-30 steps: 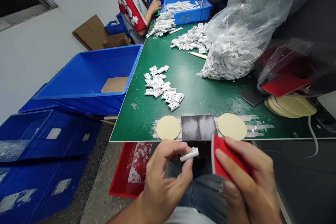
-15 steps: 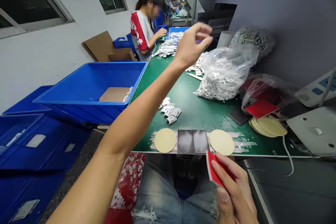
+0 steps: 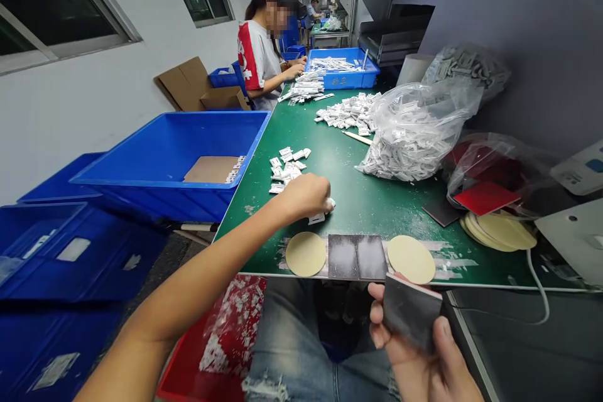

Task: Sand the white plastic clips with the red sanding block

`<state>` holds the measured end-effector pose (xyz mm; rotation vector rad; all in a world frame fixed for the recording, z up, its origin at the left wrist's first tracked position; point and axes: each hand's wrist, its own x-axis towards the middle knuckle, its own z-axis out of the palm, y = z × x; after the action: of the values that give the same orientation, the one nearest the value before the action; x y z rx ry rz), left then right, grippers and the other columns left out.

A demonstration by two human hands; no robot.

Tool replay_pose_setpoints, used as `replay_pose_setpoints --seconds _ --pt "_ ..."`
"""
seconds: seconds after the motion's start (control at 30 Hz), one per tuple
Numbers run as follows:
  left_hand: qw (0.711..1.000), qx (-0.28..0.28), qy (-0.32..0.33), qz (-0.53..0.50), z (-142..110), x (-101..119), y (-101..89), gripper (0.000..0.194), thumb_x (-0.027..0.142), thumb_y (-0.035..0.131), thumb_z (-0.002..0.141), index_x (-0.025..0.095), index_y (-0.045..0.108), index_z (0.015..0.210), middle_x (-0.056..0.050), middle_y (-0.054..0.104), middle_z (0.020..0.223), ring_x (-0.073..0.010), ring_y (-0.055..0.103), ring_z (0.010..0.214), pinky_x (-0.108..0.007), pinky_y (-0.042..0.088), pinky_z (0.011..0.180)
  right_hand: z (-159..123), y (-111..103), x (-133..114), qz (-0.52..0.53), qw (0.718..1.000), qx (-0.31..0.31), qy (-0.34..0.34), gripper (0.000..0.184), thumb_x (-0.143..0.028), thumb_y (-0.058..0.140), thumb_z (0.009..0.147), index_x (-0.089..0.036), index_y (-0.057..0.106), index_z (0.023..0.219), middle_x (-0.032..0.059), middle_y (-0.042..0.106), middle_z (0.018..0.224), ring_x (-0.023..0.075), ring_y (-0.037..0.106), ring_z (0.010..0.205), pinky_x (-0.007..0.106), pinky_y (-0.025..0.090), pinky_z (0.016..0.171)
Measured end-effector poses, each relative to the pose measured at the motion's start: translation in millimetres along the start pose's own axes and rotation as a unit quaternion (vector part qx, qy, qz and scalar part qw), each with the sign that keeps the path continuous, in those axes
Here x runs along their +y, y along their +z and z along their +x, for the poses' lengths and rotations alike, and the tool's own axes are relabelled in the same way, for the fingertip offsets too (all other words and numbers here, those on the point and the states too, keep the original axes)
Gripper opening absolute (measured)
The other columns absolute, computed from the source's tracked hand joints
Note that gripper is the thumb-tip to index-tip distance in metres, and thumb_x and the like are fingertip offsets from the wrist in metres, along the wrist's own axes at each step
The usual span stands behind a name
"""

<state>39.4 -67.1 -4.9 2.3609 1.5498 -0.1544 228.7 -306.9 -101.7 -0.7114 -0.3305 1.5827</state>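
Left hand: I have it palm down over the flat green tabletop, fingers curled in and grasping a small white plastic piece that pokes out at the fingertips.
Right hand: palm up below the near edge, it grips a flat dark-grey pad between thumb and fingers, grey face towards my camera.
Loose pieces: I see a cluster of white plastic pieces just beyond the left hand, which partly hides them from me.
Near edge: two round pale-yellow discs flank two dusty, dark square sheets.
Bag: a clear plastic bag filled with white parts slumps on the tabletop's right.
Far end: a co-worker's hands are near a blue plastic bin.
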Motion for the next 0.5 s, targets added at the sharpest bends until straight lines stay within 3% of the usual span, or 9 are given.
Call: replay_pose_setpoints --seconds 0.13,0.27,0.4,0.5 --pt "0.997 0.029 0.008 -0.07 4.5 -12.2 4.3 0.026 0.04 0.074 0.102 0.017 0.074 0.115 -0.008 0.077 0.117 -0.0232 0.075 0.103 -0.045 0.064 0.093 -3.6 0.5 4.8 -0.012 1.0 0.008 -0.007 0.046 -0.055 0.058 0.107 -0.027 0.083 0.134 0.0162 0.084 0.133 0.0272 0.081 0.1 0.037 0.068 0.083" --pt "0.975 0.132 0.001 -0.179 1.6 -24.8 7.0 0.016 0.029 0.074 0.097 0.017 0.078 0.109 -0.006 0.08 0.098 -0.0236 0.074 0.092 -0.042 0.059 0.092 -2.7 2.8 5.8 -0.018 1.0 0.021 -0.005 0.046 -0.056 0.059 0.107 -0.025 0.084 0.131 0.0163 0.084 0.132 0.0273 0.081 0.099 0.037 0.068 0.084" --pt "0.911 0.255 -0.007 -0.325 -17.3 -30.5 7.9 0.027 0.026 0.066 0.098 0.018 0.079 0.12 -0.008 0.079 0.105 -0.0201 0.069 0.086 -0.033 0.054 0.085 1.0 4.8 7.7 -0.014 1.0 0.012 0.008 0.048 -0.055 0.057 0.108 -0.024 0.085 0.131 0.0159 0.084 0.132 0.0269 0.081 0.1 0.036 0.068 0.086" --pt "0.843 0.275 -0.018 -0.463 -46.0 -29.0 14.9 0.035 0.036 0.065 0.099 0.016 0.076 0.127 -0.006 0.075 0.097 -0.0137 0.062 0.067 -0.028 0.052 0.065 3.6 3.7 10.6 -0.007 1.0 0.0 0.013 0.047 -0.054 0.055 0.109 -0.025 0.084 0.134 0.0147 0.084 0.132 0.0265 0.082 0.1 0.036 0.067 0.09"
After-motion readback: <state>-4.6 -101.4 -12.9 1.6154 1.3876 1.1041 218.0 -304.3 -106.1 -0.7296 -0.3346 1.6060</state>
